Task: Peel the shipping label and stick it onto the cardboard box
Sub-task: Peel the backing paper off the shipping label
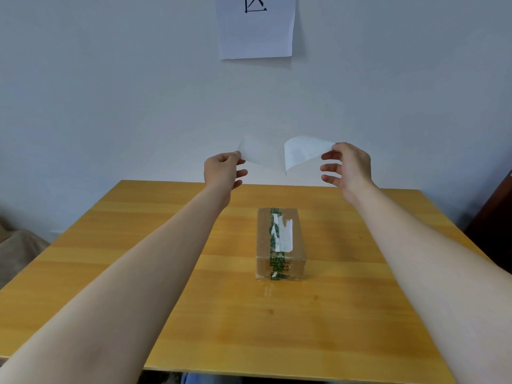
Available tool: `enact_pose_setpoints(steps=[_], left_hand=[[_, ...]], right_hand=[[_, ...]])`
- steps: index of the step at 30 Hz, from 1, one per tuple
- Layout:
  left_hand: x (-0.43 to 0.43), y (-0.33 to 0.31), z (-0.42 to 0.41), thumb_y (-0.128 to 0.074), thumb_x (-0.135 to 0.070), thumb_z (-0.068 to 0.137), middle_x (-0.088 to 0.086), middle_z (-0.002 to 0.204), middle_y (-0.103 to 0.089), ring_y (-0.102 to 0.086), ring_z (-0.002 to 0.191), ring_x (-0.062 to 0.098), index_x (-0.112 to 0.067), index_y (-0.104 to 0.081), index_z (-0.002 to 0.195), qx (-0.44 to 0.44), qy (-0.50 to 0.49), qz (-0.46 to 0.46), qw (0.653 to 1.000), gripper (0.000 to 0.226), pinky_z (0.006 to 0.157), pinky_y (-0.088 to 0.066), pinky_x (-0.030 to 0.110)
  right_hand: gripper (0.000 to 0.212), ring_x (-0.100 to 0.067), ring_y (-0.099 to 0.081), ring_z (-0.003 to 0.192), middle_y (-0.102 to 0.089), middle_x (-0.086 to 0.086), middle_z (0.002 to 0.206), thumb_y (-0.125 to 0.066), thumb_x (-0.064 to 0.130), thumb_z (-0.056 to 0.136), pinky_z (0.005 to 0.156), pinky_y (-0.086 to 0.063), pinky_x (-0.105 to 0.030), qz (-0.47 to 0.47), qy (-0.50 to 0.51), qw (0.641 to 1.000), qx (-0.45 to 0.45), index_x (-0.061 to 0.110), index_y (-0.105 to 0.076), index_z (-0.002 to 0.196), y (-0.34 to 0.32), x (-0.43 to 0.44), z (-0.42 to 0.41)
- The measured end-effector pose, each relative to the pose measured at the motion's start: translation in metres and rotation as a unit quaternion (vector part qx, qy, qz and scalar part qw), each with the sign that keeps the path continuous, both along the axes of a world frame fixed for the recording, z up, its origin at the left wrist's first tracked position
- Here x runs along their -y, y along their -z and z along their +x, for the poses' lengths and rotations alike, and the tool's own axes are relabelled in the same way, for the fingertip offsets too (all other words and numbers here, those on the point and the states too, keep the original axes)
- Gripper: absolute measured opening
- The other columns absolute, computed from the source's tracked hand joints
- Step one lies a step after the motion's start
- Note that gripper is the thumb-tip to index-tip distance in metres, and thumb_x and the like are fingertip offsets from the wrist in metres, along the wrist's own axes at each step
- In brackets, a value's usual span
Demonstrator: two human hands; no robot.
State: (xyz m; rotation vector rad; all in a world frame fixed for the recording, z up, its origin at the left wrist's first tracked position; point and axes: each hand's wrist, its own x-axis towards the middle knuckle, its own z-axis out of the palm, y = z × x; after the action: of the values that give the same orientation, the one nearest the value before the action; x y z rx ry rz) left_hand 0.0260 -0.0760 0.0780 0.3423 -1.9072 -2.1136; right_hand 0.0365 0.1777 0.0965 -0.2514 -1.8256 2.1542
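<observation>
Label (303, 152) is up in the air above the far edge of the table (138, 273), split into two white pieces that meet at a low point between the hands. Can't tell for sure which piece is the sticker and which is the backing.

Left side: left arm stretched forward over the table, left hand (223, 170) raised, thumb and index pinched on the corner of the left piece (259, 153). That piece is flatter, faintly translucent, slopes down to the right. Other fingers of that hand loosely curled, not touching the paper.

Centre: box (280, 242), small brown cardboard, sits on the table below and nearer than the hands, well apart from the label. Long side runs away from the camera. Green printed tape runs lengthwise over the top and down the near face. White torn patches of old sticker on the top. Nothing touches the box. Faint reflection of it on the tabletop in front.

Above, on the wall (110, 92): white sheet (256, 29) with a black mark, cut off by the top of the frame.

Right side: right hand (347, 167) raised at the same height, thumb and index pinched on the top right corner of the right piece, which curls over in an arch with faint grey print on it. Remaining three fingers spread open, free. Right arm stretched forward over the table.

Table is yellow wood grain, pushed against the wall. Dark furniture at the far right edge, only partly seen.
</observation>
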Motion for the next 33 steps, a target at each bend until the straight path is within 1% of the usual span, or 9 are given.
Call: enact_pose_setpoints(steps=[6, 11, 16, 20, 22, 26, 28, 31, 33], left_hand=[[0.002, 0.000, -0.001, -0.060, -0.027, 0.104, -0.004, 0.103, -0.076, -0.075, 0.079, 0.014, -0.016, -0.070, 0.111, -0.002, -0.013, 0.003, 1.000, 0.016, 0.075, -0.062, 0.034], [0.007, 0.001, -0.002, -0.060, -0.027, 0.105, -0.004, 0.103, -0.076, -0.075, 0.081, 0.013, -0.021, -0.069, 0.103, 0.003, -0.031, 0.002, 1.000, 0.011, 0.077, -0.062, 0.035], [0.013, 0.005, -0.002, -0.060, -0.026, 0.103, -0.003, 0.105, -0.075, -0.075, 0.080, 0.014, -0.018, -0.070, 0.104, 0.019, -0.044, 0.017, 0.999, 0.013, 0.077, -0.062, 0.035], [0.018, 0.008, -0.003, -0.059, -0.025, 0.103, -0.003, 0.105, -0.074, -0.073, 0.080, 0.014, -0.019, -0.069, 0.096, 0.030, -0.064, 0.021, 0.997, 0.014, 0.071, -0.058, 0.033], [0.021, 0.010, -0.004, -0.060, -0.023, 0.102, -0.002, 0.104, -0.073, -0.072, 0.082, 0.015, -0.019, -0.069, 0.093, 0.034, -0.082, 0.016, 0.996, 0.014, 0.072, -0.058, 0.034], [0.028, 0.015, -0.005, -0.060, -0.019, 0.097, -0.004, 0.094, -0.067, -0.063, 0.081, 0.018, -0.017, -0.072, 0.112, 0.054, -0.112, 0.017, 0.992, 0.019, 0.080, -0.058, 0.036], [0.032, 0.018, -0.004, -0.063, -0.021, 0.095, -0.002, 0.104, -0.067, -0.059, 0.082, 0.019, -0.017, -0.070, 0.120, 0.071, -0.120, 0.017, 0.990, 0.026, 0.080, -0.056, 0.036], [0.032, 0.018, -0.002, -0.070, -0.026, 0.092, 0.003, 0.137, -0.056, -0.055, 0.088, 0.022, -0.019, -0.067, 0.127, 0.104, -0.116, -0.007, 0.988, 0.036, 0.082, -0.044, 0.036], [0.027, 0.016, -0.002, -0.071, -0.024, 0.093, 0.001, 0.138, -0.057, -0.055, 0.101, 0.025, -0.019, -0.070, 0.123, 0.102, -0.074, -0.023, 0.992, 0.031, 0.090, -0.047, 0.039]], right_hand=[[0.011, -0.026, -0.066, 0.067, -0.072, -0.006, 0.084, -0.057, 0.017, 0.098, 0.058, -0.055, -0.033, -0.008, 0.009, 1.000, 0.004, 0.016, -0.068, 0.094, 0.001, -0.002, 0.000], [0.010, -0.026, -0.066, 0.066, -0.072, -0.006, 0.084, -0.057, 0.017, 0.097, 0.056, -0.055, -0.032, -0.027, 0.020, 0.999, 0.014, 0.015, -0.068, 0.096, 0.002, -0.005, -0.001], [0.010, -0.026, -0.065, 0.066, -0.071, -0.006, 0.082, -0.058, 0.018, 0.096, 0.056, -0.055, -0.032, -0.046, 0.032, 0.998, 0.022, 0.014, -0.067, 0.091, 0.005, -0.010, -0.001], [0.009, -0.027, -0.064, 0.064, -0.070, -0.006, 0.079, -0.058, 0.016, 0.095, 0.054, -0.054, -0.032, -0.052, 0.035, 0.998, 0.031, 0.013, -0.066, 0.091, 0.009, -0.011, -0.002], [0.010, -0.027, -0.063, 0.063, -0.069, -0.006, 0.077, -0.058, 0.016, 0.095, 0.053, -0.054, -0.032, -0.054, 0.036, 0.997, 0.032, 0.012, -0.067, 0.092, 0.010, -0.011, -0.002], [0.010, -0.027, -0.062, 0.063, -0.069, -0.007, 0.076, -0.058, 0.016, 0.094, 0.054, -0.054, -0.033, -0.059, 0.034, 0.997, 0.036, 0.011, -0.067, 0.094, 0.012, -0.010, -0.003], [0.010, -0.027, -0.063, 0.063, -0.070, -0.008, 0.078, -0.058, 0.016, 0.095, 0.055, -0.054, -0.034, -0.056, 0.029, 0.997, 0.039, 0.011, -0.067, 0.096, 0.014, -0.008, -0.004], [0.011, -0.027, -0.064, 0.062, -0.071, -0.008, 0.081, -0.058, 0.017, 0.095, 0.056, -0.055, -0.034, -0.051, 0.022, 0.998, 0.043, 0.011, -0.068, 0.097, 0.017, -0.005, -0.005], [0.012, -0.027, -0.065, 0.062, -0.071, -0.009, 0.082, -0.059, 0.017, 0.095, 0.057, -0.056, -0.035, -0.052, 0.016, 0.997, 0.050, 0.010, -0.067, 0.100, 0.019, -0.003, -0.006]])
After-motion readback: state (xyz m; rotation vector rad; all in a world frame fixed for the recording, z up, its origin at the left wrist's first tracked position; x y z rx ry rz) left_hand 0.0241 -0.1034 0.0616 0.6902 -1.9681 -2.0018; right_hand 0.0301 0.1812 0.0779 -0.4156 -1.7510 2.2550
